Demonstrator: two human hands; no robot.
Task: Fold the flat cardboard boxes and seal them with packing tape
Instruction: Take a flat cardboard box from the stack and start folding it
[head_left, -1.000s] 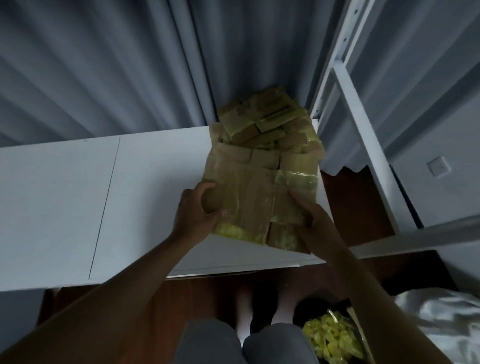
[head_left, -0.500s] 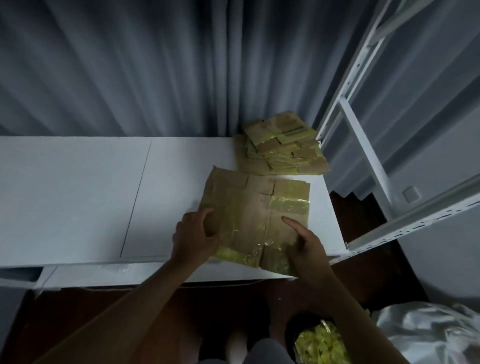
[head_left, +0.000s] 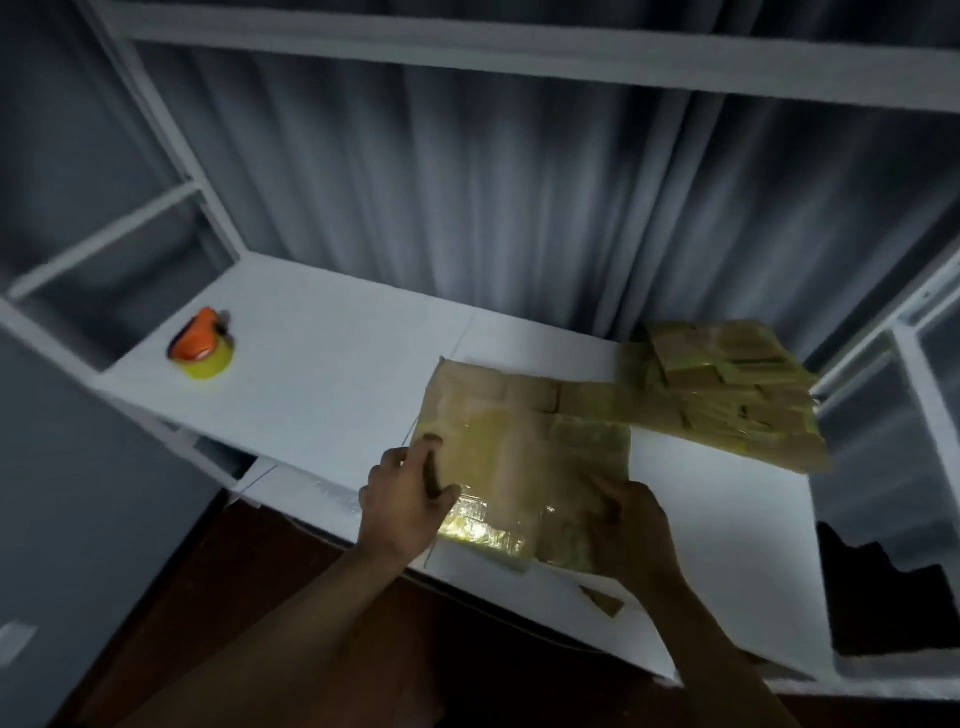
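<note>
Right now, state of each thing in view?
flat box: unfolded, lying on the white table, old tape on it
left hand: grips the box's left edge
right hand: holds its near right corner
box stack: flat, piled, untouched
tape dispenser: unused, far left

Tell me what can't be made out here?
- Head view: the near corners of the flat box lie under the left hand and the right hand.
- Head view: any print on the tape dispenser is too small and blurred to read.
- Head view: how many boxes the stack holds is unclear; dim light and blur merge them.
- Head view: the small scrap on the table is too small to identify.
</note>
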